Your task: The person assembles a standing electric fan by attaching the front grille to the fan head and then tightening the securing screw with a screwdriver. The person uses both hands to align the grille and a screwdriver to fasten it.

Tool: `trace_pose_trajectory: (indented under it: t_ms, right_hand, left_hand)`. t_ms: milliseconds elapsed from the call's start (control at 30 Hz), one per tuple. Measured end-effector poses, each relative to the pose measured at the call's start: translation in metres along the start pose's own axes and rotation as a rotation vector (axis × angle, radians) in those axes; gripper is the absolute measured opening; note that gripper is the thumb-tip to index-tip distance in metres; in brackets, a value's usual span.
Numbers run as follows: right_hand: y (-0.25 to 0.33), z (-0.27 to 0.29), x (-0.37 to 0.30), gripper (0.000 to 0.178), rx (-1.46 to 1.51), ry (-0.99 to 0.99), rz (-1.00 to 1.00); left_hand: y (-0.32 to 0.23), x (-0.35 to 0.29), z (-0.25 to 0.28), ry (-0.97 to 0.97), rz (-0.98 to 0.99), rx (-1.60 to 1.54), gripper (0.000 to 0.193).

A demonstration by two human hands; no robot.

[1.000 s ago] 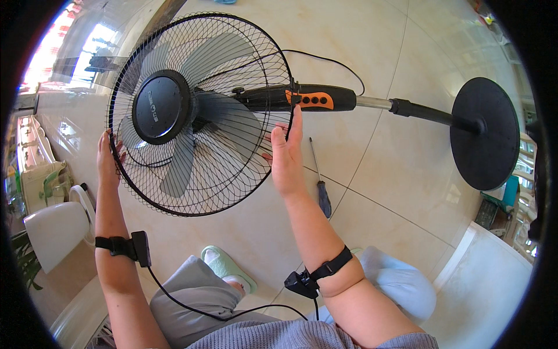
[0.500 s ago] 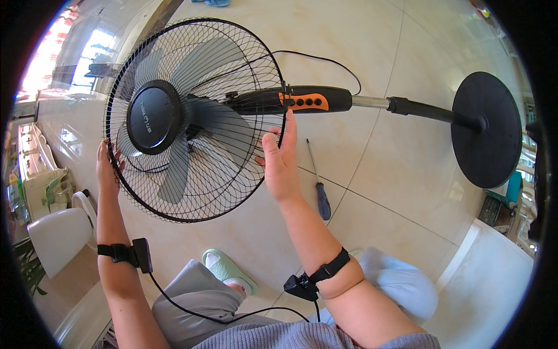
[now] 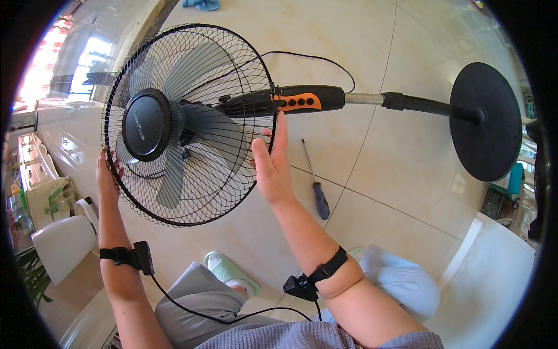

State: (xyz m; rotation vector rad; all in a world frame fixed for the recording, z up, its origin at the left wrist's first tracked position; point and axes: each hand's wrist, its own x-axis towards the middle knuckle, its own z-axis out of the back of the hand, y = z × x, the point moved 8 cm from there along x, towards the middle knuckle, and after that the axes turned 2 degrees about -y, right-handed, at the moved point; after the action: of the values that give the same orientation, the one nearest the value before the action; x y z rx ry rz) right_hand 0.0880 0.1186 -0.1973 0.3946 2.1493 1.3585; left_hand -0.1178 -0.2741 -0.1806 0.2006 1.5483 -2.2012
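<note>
A black pedestal fan is tipped over on its side, its head toward my left and its round base standing on edge at the right. Grey blades show through the wire guard. My left hand grips the guard's lower left rim, fingers partly behind the wires. On the rim's right side is my right hand, thumb in front, some fingers behind and one finger stretched up toward the orange control panel. A dark-handled screwdriver lies on the floor, right of that hand.
A black power cord loops over the tiled floor behind the pole. There is a white chair at the left and a white surface at the lower right. A blue cloth lies at the far edge.
Both hands still hold the guard. The fan's guard and control panel have shifted slightly left in view and its head has turned a little.
</note>
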Motion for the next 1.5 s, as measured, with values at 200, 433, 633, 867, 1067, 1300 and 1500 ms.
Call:
trace_pose_trajectory:
  t_ms: [200,433,633,867,1067,1300,1500]
  right_hand:
    - [-0.012,0.032,-0.005,0.069,-0.102,-0.115,0.082]
    - [-0.040,0.137,-0.019,0.055,-1.103,-0.435,0.027]
    - [-0.078,0.185,-0.072,0.045,-1.451,-0.302,-0.311]
    - [-0.086,0.205,-0.073,0.030,-1.095,-0.437,-0.207]
    - [-0.009,0.167,-0.072,0.020,-0.319,-0.652,-0.129]
    - [-0.003,0.083,-0.055,0.024,0.022,-0.436,0.020]
    - [-0.034,0.088,-0.090,0.022,-0.102,-0.352,0.047]
  left_hand:
    - [0.008,0.011,0.006,-0.010,-0.014,-0.038,0.044]
    - [-0.027,0.007,0.014,-0.143,-0.262,0.258,0.062]
    - [-0.093,-0.021,-0.011,-0.186,-0.483,0.368,0.053]
    - [-0.149,-0.047,-0.059,-0.012,-0.882,0.321,0.045]
    - [-0.164,-0.096,-0.112,0.290,-0.949,0.437,0.045]
    - [-0.179,-0.151,-0.178,0.412,-1.034,0.672,0.049]
    - [-0.182,-0.186,-0.240,0.389,-1.167,0.874,0.049]
